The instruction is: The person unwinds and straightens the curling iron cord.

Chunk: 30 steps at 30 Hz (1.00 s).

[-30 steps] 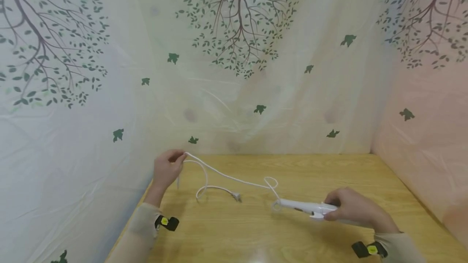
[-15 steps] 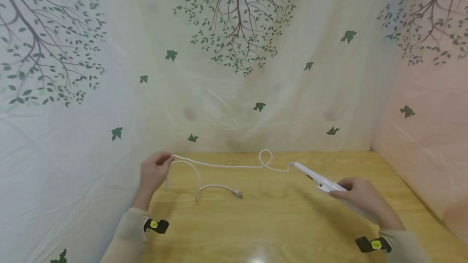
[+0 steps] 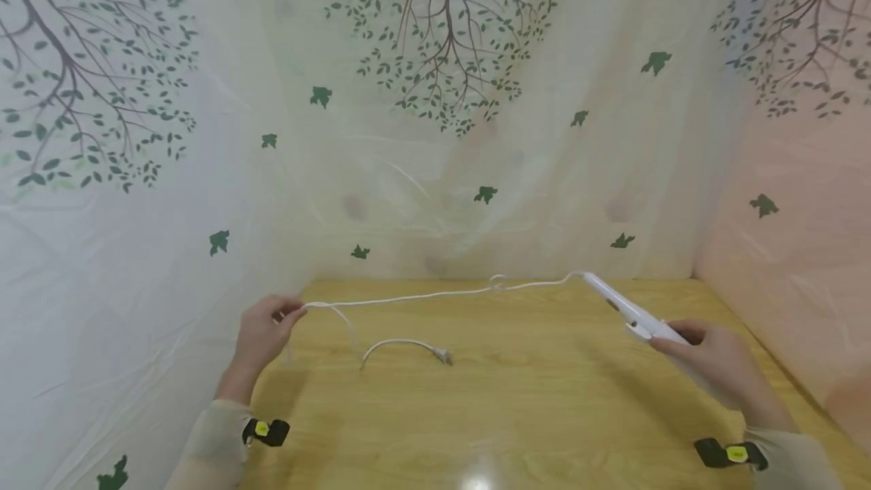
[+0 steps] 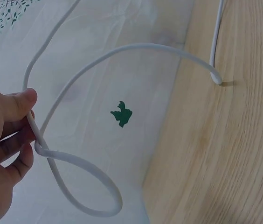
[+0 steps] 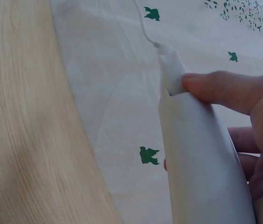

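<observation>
A white curling iron (image 3: 608,296) with a lever and dark buttons on its body is gripped by my right hand (image 3: 714,358). It tilts up and to the left, its cord end raised. In the right wrist view, the thumb (image 5: 206,86) lies along the white body (image 5: 201,154). My left hand (image 3: 261,331) pinches the white cord (image 3: 401,298) between thumb and fingertips. Between the hands the cord runs nearly straight, with a small loop near its middle. Below the left fingers, another loop (image 4: 115,196) hangs in the left wrist view. The plug (image 3: 443,356) lies on the table.
The wood-grain table (image 3: 476,414) reaches back to a sheet wall (image 3: 435,233) printed with trees and green leaves. Similar sheets stand on the left (image 3: 136,271) and right (image 3: 803,271). Each sleeve carries a black wrist strap.
My left hand has moved left and my right hand right and up, tilting the curling iron upward. Between them the cord has lifted and straightened, and its loop has shrunk.
</observation>
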Available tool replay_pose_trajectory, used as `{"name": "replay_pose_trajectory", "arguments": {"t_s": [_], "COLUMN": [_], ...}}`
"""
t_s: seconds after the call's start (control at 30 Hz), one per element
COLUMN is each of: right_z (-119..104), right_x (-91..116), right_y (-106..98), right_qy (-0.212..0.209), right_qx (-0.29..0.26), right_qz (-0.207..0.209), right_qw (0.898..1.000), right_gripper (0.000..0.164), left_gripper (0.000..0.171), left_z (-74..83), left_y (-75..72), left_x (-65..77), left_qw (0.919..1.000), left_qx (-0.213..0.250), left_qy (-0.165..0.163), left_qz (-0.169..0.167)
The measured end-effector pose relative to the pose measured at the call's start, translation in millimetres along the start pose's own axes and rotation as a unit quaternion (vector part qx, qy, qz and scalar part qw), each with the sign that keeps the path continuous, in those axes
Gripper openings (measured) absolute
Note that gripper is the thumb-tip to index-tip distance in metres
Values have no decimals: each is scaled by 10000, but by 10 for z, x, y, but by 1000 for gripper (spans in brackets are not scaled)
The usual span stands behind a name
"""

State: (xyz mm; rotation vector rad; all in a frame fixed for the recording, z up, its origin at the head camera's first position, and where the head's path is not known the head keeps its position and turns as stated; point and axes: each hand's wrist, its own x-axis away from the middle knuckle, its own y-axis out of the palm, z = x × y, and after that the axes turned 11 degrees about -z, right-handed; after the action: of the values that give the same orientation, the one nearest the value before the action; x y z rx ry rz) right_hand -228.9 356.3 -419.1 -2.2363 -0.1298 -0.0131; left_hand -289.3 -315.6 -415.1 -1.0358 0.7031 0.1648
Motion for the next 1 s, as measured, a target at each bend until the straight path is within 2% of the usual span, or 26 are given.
{"name": "replay_pose_trajectory", "arguments": {"t_s": [0.07,0.23,0.3,0.4,0.57,0.67,0.8,0.9,1.0], "right_z": [23,51,81,131,147,137,152,188,253], "right_x": [10,38,58,103,175,167,140,126,133], "right_y": [-43,-188,-244,-288,-266,-268,-324,-390,-458], "right_qy": [56,182,295,375,528,580,768,1015,1263], "right_qx": [-75,213,442,572,560,452,105,-229,-478], "right_qz": [189,944,1340,1691,1963,2023,2177,2245,2231], "right_qw": [9998,9951,9895,9832,9775,9766,9729,9689,9654], "right_gripper": [70,69,68,67,67,69,69,73,78], "left_gripper": [11,10,9,7,3,6,6,5,5], "left_z": [-2,23,30,46,93,123,136,101,22], "left_y": [6,8,-9,-58,-96,-48,40,69,57], "left_x": [-2,-20,-29,-51,-98,-141,-145,-75,36], "left_qw": [9999,9997,9997,9996,9987,9976,9949,9925,9891], "left_qx": [-94,-209,-238,-278,-295,-434,-696,-595,-308], "left_qy": [62,120,42,-51,-412,-484,-182,96,320], "left_qz": [-17,-93,-71,-29,-10,-220,-709,-1065,-1405]}}
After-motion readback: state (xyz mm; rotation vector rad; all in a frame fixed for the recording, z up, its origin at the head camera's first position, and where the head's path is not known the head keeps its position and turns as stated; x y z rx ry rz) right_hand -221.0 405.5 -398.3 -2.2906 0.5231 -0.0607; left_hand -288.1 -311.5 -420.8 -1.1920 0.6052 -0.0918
